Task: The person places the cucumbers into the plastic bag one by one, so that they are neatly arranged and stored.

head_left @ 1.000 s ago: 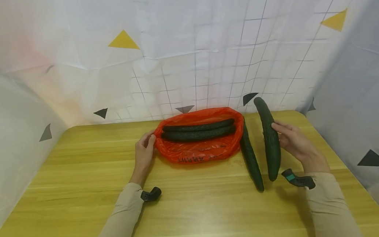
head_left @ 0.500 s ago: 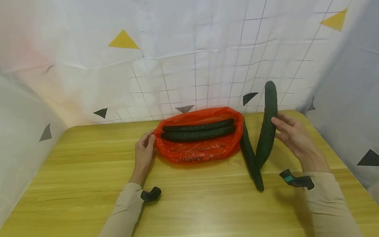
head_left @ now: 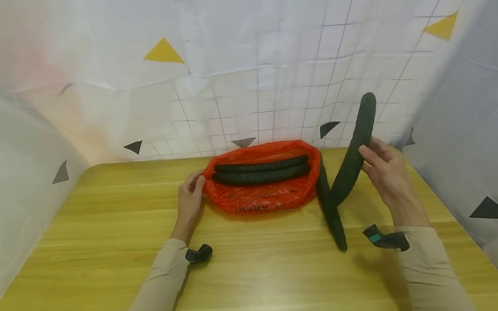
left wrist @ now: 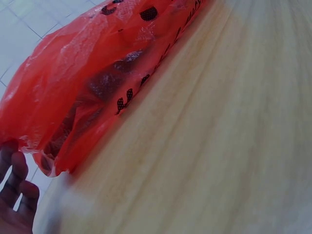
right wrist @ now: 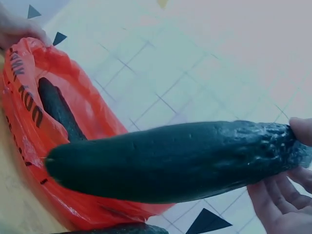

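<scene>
A red plastic bag (head_left: 261, 205) lies open-mouthed on the table, with two cucumbers (head_left: 261, 175) side by side inside it. At the bag's left end my left hand (head_left: 189, 193) pinches the rim; in the left wrist view its fingers (left wrist: 19, 168) meet the plastic edge. My right hand (head_left: 389, 172) grips a cucumber (head_left: 355, 153) about its middle and holds it up at a slant, lower end toward the bag. One more cucumber (head_left: 335, 224) lies along the bag's right side, partly overlapped by the raised one in the head view.
The wooden table (head_left: 257, 280) ends at a white sheet wall (head_left: 236, 93) with grid lines and triangle marks. More sheeting (head_left: 482, 149) stands along the right side. Each wrist bears a black camera mount (head_left: 199, 254).
My right hand has tilted the raised cucumber: its top went up and to the right, its lower end swung left toward the bag. The left hand and bag stay put.
</scene>
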{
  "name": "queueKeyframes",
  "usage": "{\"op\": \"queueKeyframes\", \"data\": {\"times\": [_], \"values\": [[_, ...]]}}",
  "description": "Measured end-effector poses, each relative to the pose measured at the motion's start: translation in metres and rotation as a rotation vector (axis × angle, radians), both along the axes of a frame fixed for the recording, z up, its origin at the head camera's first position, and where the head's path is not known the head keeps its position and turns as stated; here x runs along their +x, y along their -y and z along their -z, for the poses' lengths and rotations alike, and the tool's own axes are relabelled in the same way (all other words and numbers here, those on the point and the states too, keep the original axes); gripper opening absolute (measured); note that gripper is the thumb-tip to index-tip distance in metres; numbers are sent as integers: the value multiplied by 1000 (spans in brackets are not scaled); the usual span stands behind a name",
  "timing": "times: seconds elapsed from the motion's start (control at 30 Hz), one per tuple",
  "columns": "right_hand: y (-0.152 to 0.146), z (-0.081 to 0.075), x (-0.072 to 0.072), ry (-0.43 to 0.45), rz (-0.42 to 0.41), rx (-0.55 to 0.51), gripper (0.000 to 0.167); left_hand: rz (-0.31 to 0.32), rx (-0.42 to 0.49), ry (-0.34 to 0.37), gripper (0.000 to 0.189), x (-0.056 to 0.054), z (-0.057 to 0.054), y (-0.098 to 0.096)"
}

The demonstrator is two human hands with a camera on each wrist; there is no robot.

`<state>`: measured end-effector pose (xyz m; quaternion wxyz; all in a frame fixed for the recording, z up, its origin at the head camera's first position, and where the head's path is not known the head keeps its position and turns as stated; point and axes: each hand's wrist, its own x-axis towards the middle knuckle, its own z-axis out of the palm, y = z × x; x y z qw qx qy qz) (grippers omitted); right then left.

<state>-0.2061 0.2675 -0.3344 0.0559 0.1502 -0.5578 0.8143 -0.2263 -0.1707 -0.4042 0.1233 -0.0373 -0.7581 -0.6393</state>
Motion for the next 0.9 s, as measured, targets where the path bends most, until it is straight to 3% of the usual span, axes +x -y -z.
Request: {"op": "queueKeyframes", "data": {"times": [0.27, 0.9], "values": [[13, -1, 0, -54, 42, -158, 42, 7, 9, 6, 31, -1, 0, 0], [30, -1, -2, -3, 148, -222, 45, 2, 16, 20, 31, 0, -1, 0]]}}
